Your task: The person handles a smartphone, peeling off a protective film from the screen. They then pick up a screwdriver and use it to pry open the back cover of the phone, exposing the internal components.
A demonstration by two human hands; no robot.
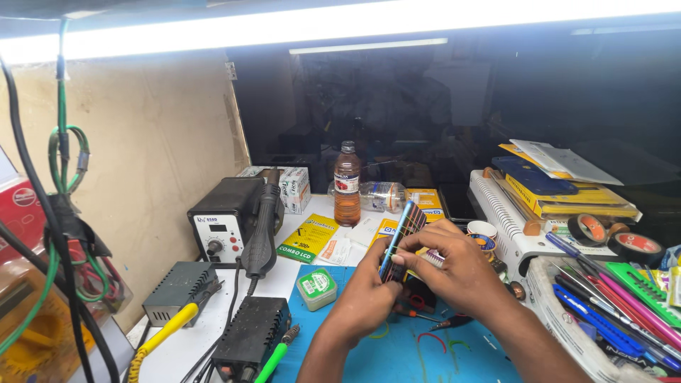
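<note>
Centrally, both hands [418, 273] grasping phone [401, 240], bottle [347, 183] behind, tool tray [567, 319] right.

bright strip light [355, 25] over dark glass panel [454, 106], beige board wall [149, 135]

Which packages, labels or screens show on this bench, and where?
Small phone with a striped screen: held edge-on between the left hand and right hand.
Flat green-and-yellow packet: lying beside the black rework station.
Brown plastic bottle with a red label: upright behind the packet.
Round green tin: on the blue mat.
</note>
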